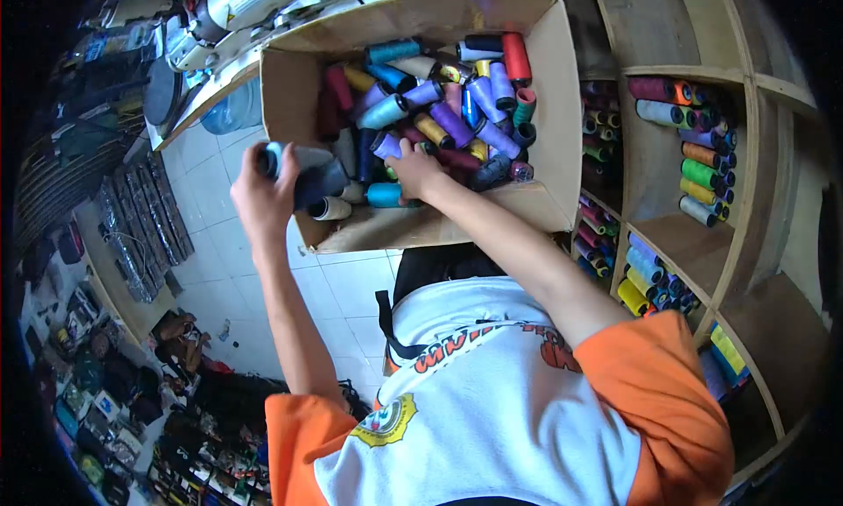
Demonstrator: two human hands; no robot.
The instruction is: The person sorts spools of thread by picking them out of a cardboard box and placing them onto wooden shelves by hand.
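An open cardboard box (553, 111) holds many thread spools in purple, blue, red, yellow and other colours, lying in a loose heap. My left hand (266, 190) is at the box's left edge, its fingers wrapped round a light-blue spool (272, 159) with a dark end. A dark, blurred spool shape (320, 183) lies just right of that hand. Inside the box, my right hand (413, 169) has its fingers on a purple spool (386, 146) near the front left part of the heap. A teal spool (385, 195) lies beside its fingertips.
Wooden shelves (746, 198) with stacked spools stand on the right. A sewing machine (237, 10) sits on a table at the upper left. Below are a tiled floor (342, 304) and, at the lower left, cluttered items (105, 401).
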